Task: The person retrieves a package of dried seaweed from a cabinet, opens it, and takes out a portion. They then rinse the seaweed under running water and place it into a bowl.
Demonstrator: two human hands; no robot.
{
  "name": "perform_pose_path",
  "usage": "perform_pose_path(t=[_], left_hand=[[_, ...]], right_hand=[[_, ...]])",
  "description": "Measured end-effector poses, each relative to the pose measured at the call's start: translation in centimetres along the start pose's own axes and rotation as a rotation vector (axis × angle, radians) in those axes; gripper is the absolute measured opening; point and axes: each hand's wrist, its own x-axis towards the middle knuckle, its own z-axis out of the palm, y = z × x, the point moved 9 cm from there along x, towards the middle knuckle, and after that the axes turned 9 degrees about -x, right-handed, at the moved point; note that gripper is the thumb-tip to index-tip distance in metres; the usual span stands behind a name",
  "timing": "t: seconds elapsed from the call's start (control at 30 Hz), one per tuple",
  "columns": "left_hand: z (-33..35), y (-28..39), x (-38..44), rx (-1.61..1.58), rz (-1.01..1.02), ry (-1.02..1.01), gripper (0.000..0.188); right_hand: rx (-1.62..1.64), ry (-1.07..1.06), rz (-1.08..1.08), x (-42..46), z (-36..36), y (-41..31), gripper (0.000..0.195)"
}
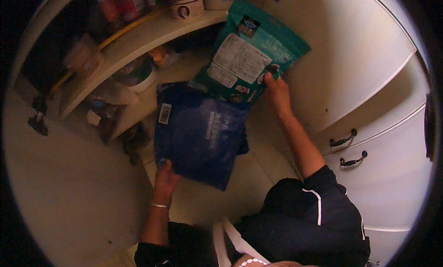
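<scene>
A dark blue plastic packet (197,135) with a barcode label hangs from my left hand (166,182), whose thumb lies on its lower left corner. My right hand (278,94) grips the lower right edge of a green resealable pouch (247,52), which bears pale printed panels and small pictures. The pouch's lower end meets or overlaps the top of the blue packet. Fingers of both hands are hidden behind the packets.
Tubs (187,7) and bottles stand on the upper cabinet shelf (148,42). A white-rimmed container (143,82) and bags sit on the lower shelf. An open door (76,170) is at left; drawers with dark handles (353,159) are at right.
</scene>
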Motion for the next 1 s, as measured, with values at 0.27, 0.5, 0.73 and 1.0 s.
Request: perform_pose_path(t=[0.27, 0.5, 0.73, 1.0], left_hand=[[0.5, 0.9, -1.1, 0.100, 0.040, 0.012, 0.037], [-0.7, -0.2, 1.2, -0.154, 0.009, -0.005, 0.031], [-1.7, 1.4, 0.6, 0.681, 0.081, -0.006, 0.028], [-4.3, 0.3, 4.0, -0.242, -0.032, 0.230, 0.008]], right_hand=[[0.116, 0.020, 0.017, -1.9, -0.4, -0.5, 0.024], [0.092, 0.048, -0.007, -2.3, -0.6, -1.1, 0.025], [-0.050, 0.094, 0.048, -2.1, -1.9, 0.4, 0.029], [-0.443, 0.219, -0.122, -2.3, -3.3, -1.6, 0.038]])
